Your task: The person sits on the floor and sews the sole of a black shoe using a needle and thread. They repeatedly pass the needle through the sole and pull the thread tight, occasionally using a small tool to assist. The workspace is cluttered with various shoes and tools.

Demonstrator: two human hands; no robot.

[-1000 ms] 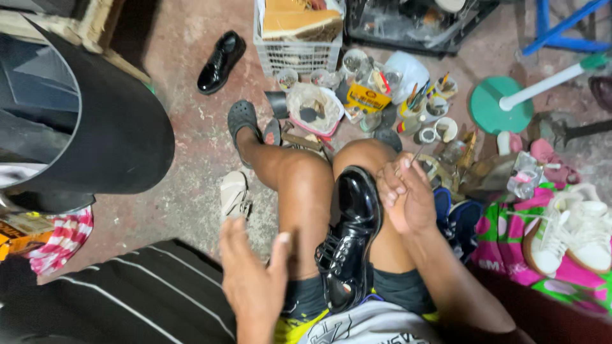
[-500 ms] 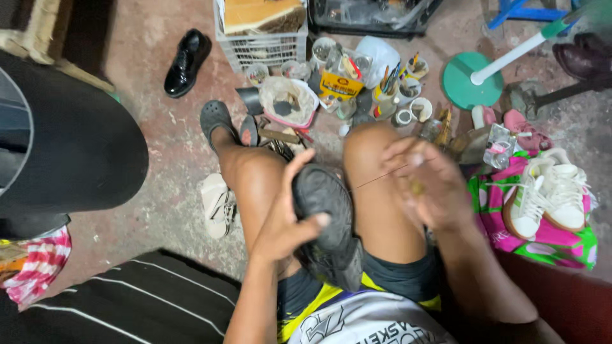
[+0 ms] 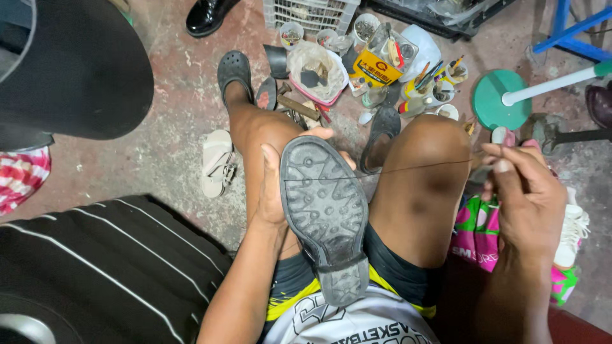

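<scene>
A black shoe (image 3: 325, 216) lies sole-up between the person's bare knees, its heel toward the body and its toe pointing away toward the clutter on the floor (image 3: 172, 140). The left hand (image 3: 274, 185) cups the shoe from its left side, thumb laid along the edge of the sole and fingertips (image 3: 319, 133) curling over the toe, so the fingers are wrapped round the shoe rather than spread. A thin thread (image 3: 408, 169) runs taut from the left edge of the sole, across its forepart and over the right knee, to the right hand (image 3: 526, 191), which is held well to the right of the shoe with thumb and fingers pinched together on the thread's end. Beyond the shoe's toe sit a white bowl (image 3: 317, 70) of scraps, a yellow can (image 3: 377, 69) and small cups of tools (image 3: 440, 79). A pale sandal (image 3: 215, 162) lies left of the shoe, beside the left leg. A green round base (image 3: 500, 99) with a white pole stands beyond the right hand, and a white sneaker (image 3: 570, 226) rests on pink cloth (image 3: 475, 232) right of the shoe.
</scene>
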